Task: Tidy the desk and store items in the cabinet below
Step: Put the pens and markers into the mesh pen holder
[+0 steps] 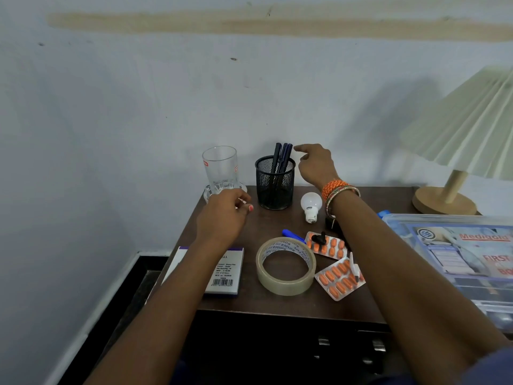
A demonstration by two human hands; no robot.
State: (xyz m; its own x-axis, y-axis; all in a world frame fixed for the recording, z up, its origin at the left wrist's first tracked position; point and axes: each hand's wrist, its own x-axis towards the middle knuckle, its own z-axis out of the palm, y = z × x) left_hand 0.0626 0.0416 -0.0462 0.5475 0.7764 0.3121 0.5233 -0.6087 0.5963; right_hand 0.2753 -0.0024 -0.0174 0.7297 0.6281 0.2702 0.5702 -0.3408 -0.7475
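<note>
A black mesh pen holder point(274, 184) with several dark pens point(282, 155) stands at the back of the dark desk point(249, 298). My right hand point(315, 165) hovers just right of the pens, fingers loosely extended, holding nothing. My left hand point(224, 215) hangs with loosely curled fingers in front of an empty glass point(220, 169), empty too. On the desk lie a white bulb point(311, 205), a tape roll point(286, 266), two orange pill strips point(340, 277), a blue pen point(291, 235) and a white box point(222, 273).
A clear first aid box point(458, 257) fills the desk's right side. A lamp with a pleated shade point(466, 126) and wooden base point(441, 202) stands at the back right. Cabinet fronts with metal handles point(323, 343) show below the desk edge. The wall is close behind.
</note>
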